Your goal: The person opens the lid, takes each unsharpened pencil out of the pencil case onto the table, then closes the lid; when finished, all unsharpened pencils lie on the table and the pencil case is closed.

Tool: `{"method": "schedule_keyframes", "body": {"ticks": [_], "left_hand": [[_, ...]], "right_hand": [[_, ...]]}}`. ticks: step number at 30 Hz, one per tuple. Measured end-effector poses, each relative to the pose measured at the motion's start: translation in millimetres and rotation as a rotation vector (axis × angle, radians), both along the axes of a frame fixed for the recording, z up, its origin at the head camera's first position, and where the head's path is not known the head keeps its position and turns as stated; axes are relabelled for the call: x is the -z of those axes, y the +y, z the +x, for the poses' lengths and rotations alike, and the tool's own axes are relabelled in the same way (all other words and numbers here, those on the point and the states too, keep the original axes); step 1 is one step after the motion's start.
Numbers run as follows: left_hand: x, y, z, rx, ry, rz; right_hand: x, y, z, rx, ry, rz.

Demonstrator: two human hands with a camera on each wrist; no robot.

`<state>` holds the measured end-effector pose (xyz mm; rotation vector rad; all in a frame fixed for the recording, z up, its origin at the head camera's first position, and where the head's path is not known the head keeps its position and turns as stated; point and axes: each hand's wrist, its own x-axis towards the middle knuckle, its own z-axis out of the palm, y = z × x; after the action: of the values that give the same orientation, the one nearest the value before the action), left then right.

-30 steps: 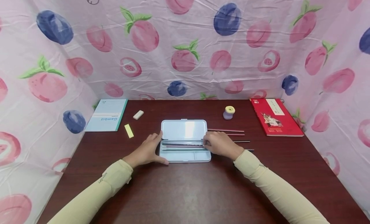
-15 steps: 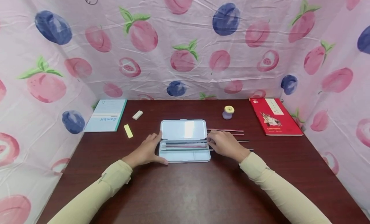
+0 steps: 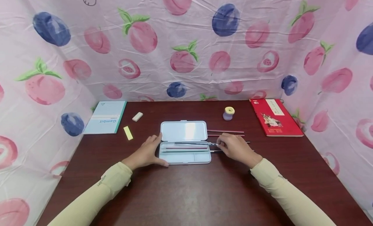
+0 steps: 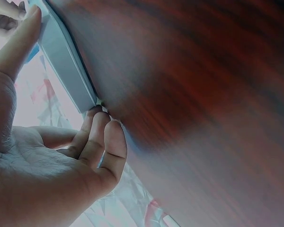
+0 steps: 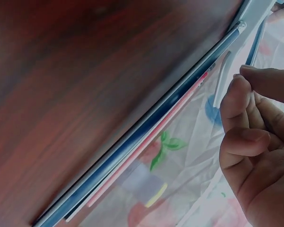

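Pink fruit-printed cloth hung on three sides of the dark wooden bench (image 3: 186, 193), and dead centre sat the pale blue pencil case (image 3: 184, 145), lid flung open and lying flat toward the back. Left hand (image 3: 147, 151) braced the case's left end, thumb along the front edge and fingers spread against the side, gripping nothing. Right hand (image 3: 236, 147) sat just off the case's right end, fingertips pinched on a dark pencil (image 3: 195, 143) that lay half across the tray and half out over its rim. Two more pencils rested inside the tray below it. Loose pencils (image 3: 225, 131) lay on the bench behind that hand. Farther back stood a small purple sharpener (image 3: 228, 113), a red book (image 3: 275, 117) to the right, a light blue notebook (image 3: 105, 117), a white eraser (image 3: 137, 116) and a yellow eraser (image 3: 128, 132) on the left
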<state>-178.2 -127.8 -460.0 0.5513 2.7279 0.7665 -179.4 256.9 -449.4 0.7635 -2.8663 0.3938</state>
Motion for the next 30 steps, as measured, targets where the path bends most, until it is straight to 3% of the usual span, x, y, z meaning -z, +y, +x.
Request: {"method": "schedule_keyframes", "body": {"ticks": [30], "left_hand": [[1.1,-3.2,-2.4,0.014,0.003,-0.006]], "right_hand": [[5.1,69.3,25.2,0.094,-0.017,-0.021]]}}
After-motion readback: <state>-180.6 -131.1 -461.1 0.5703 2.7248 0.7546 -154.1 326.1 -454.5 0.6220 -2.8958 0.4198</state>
